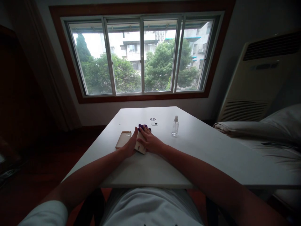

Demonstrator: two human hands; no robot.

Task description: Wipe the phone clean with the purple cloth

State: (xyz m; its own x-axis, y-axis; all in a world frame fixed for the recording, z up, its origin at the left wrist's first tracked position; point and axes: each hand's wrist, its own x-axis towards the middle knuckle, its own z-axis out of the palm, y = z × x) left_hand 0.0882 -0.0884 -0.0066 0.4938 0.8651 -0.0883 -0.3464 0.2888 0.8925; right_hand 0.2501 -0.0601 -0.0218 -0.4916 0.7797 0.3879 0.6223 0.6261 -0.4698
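Note:
A light gold phone [140, 147] lies on the white table [150, 169] between my two hands. My left hand [132, 143] is against the phone's left side, its thumb pointing up and the other fingers hidden. Over the phone's upper end, my right hand [150, 140] presses a dark purple cloth [141, 127] with its fingers. Just left of my left hand rests a phone case [123, 140] with a pale gold rim. A clear spray bottle [175, 127] stands upright to the right of my hands.
Two small round items, one [152, 119] behind the other [154, 124], lie beyond my hands. Past the table is a wide window [142, 56]. An air conditioner [254, 78] and a bed or sofa with pale covers [258, 135] are on the right.

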